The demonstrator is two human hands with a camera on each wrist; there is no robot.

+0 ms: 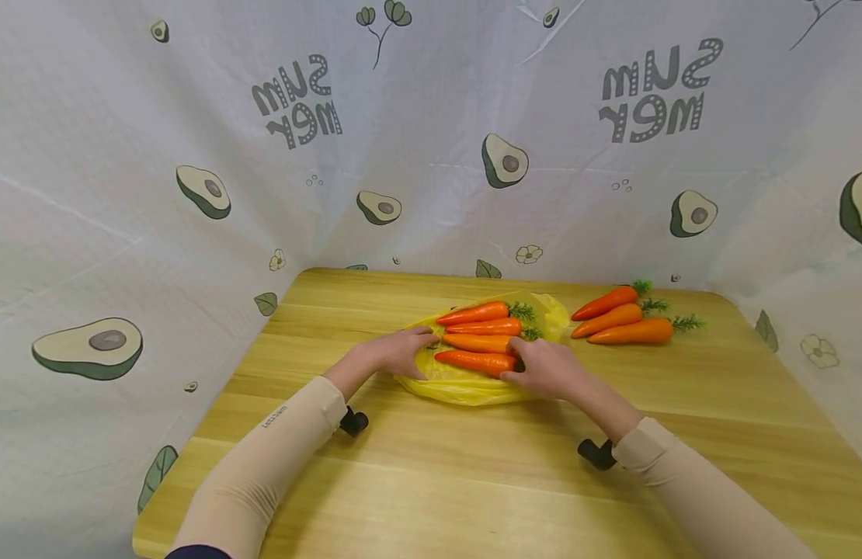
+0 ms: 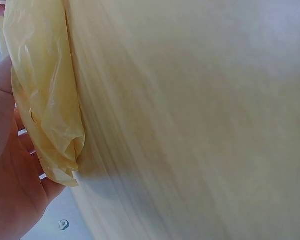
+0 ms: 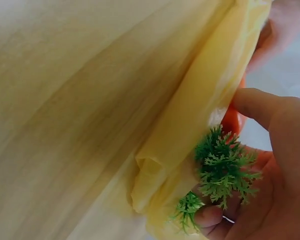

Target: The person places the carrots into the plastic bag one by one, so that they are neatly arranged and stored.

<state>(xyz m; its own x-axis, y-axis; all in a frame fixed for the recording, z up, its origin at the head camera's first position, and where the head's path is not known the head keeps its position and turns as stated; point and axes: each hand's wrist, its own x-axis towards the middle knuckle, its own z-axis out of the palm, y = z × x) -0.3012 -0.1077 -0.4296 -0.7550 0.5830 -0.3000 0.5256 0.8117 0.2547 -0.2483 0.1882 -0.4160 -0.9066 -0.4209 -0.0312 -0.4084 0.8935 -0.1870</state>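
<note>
Four orange-red carrots lie side by side on a yellow plastic bag (image 1: pixel 466 394), their leafy tops to the right. My right hand (image 1: pixel 546 369) holds the nearest carrot (image 1: pixel 475 362) near its top, thumb on the near side. In the right wrist view, green leaves (image 3: pixel 225 167) show in front of the palm and fingers, beside the folded bag (image 3: pixel 190 115). My left hand (image 1: pixel 401 353) is at the bag's left edge by the carrot tips, thumb and fingers spread apart. The left wrist view shows its fingers (image 2: pixel 52 189) against the crumpled bag (image 2: pixel 45 95).
Three more carrots (image 1: pixel 632 332) lie together on the wooden table (image 1: pixel 431 481) to the right of the bag, at the back. A white curtain (image 1: pixel 431 155) printed with avocados hangs behind the table and along its sides.
</note>
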